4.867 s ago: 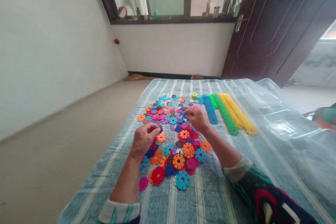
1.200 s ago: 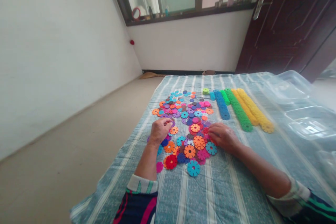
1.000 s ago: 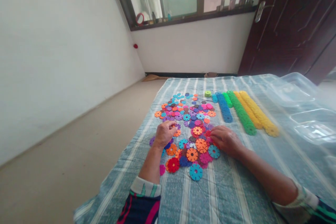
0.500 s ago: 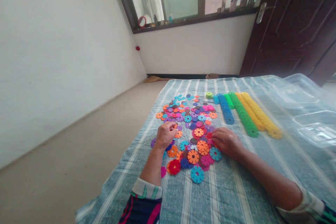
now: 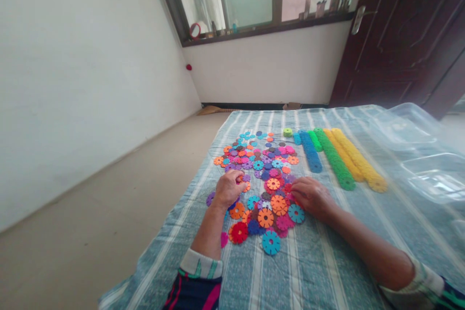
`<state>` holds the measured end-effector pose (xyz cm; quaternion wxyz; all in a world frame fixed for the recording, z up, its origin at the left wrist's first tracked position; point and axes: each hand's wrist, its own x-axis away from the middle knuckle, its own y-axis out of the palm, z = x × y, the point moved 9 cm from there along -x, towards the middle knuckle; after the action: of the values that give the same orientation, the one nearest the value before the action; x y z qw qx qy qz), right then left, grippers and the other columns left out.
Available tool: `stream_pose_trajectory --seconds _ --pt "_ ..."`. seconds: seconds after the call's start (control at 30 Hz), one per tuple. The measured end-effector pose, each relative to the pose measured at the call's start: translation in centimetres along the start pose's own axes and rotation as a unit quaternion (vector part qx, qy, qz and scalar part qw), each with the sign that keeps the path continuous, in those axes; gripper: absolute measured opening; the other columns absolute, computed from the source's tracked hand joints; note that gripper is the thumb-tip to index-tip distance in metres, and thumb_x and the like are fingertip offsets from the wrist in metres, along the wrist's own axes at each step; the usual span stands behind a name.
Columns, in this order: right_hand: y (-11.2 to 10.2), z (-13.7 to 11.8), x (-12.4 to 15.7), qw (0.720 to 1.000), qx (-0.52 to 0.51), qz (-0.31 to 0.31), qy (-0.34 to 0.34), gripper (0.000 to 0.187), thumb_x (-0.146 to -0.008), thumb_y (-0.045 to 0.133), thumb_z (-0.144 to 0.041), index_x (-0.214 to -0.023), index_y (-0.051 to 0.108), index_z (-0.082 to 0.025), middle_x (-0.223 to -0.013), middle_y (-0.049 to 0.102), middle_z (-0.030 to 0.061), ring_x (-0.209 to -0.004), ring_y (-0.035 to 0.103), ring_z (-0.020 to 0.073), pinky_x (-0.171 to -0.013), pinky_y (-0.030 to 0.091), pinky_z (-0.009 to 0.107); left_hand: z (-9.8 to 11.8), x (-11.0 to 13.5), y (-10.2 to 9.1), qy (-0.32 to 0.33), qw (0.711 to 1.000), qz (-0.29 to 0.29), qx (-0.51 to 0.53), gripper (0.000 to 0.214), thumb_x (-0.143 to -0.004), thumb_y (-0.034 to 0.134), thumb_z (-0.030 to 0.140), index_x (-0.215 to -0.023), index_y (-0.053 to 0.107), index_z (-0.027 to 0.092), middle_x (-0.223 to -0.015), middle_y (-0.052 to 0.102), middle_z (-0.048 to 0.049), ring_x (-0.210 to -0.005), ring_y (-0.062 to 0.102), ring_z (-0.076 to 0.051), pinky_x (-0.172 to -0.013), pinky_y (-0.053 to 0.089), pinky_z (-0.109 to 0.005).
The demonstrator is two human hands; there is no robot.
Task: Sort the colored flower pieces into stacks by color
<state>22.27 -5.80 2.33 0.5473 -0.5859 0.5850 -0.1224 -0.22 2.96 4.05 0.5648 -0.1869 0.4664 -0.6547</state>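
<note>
Slotted plastic discs (image 5: 271, 242) in orange, red, pink, purple, blue and brown lie in a loose, overlapping spread on the striped cloth. At the spread's left side my left hand (image 5: 228, 189) is closed, fingers curled, with a bit of orange and brown showing at the fingertips, seemingly a disc. My right hand (image 5: 313, 197) rests at the right edge of the spread, its fingers pressed together beside a red disc (image 5: 287, 188). What those right fingertips pinch, if anything, is hidden. A large blue disc (image 5: 296, 213) lies just below the right hand.
Rows of same-coloured discs in blue (image 5: 311, 152), green (image 5: 334, 160) and yellow (image 5: 359, 160) lie right of the spread, with a short light-green stack (image 5: 287, 132). Two clear plastic containers (image 5: 434, 174) stand at the right. A striped cloth (image 5: 174, 247) covers the table.
The view has shifted slightly. My left fingers have turned a little around what they hold. My right hand stays at almost the same spot by the red disc.
</note>
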Motion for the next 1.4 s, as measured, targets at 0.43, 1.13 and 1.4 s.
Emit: stream_pose_trajectory --seconds 0.43,1.13,1.4 --pt "-0.31 -0.33 -0.27 1.0 0.0 -0.001 0.0 0.02 -0.088 0.052 -0.02 -0.077 0.068 -0.02 -0.089 0.067 0.0055 -0.085 0.06 0.018 -0.077 0.045 0.03 -0.08 -0.21 -0.1 0.008 1.0 0.001 -0.02 0.02 -0.068 0.059 0.015 -0.087 0.066 0.017 -0.088 0.064 -0.0025 -0.076 0.06 -0.013 -0.073 0.048 -0.024" --pt "-0.45 -0.36 -0.44 1.0 0.007 -0.007 0.009 0.02 -0.088 0.052 -0.019 -0.075 0.067 -0.02 -0.086 0.066 0.0048 -0.084 0.058 0.0173 -0.076 0.043 0.029 -0.51 -0.41 -0.52 0.016 0.999 0.021 -0.02 0.018 -0.067 0.054 0.015 -0.08 0.066 0.017 -0.08 0.062 -0.0026 -0.071 0.058 -0.014 -0.068 0.048 -0.025" --pt "-0.5 -0.37 -0.48 1.0 0.005 -0.006 0.005 0.018 -0.088 0.054 -0.02 -0.076 0.067 -0.021 -0.086 0.066 0.0044 -0.084 0.059 0.0171 -0.076 0.043 0.029 -0.29 -0.34 -0.9 0.013 0.999 0.033 -0.033 0.016 -0.068 0.054 0.017 -0.078 0.066 0.018 -0.076 0.062 -0.0016 -0.068 0.057 -0.013 -0.067 0.047 -0.023"
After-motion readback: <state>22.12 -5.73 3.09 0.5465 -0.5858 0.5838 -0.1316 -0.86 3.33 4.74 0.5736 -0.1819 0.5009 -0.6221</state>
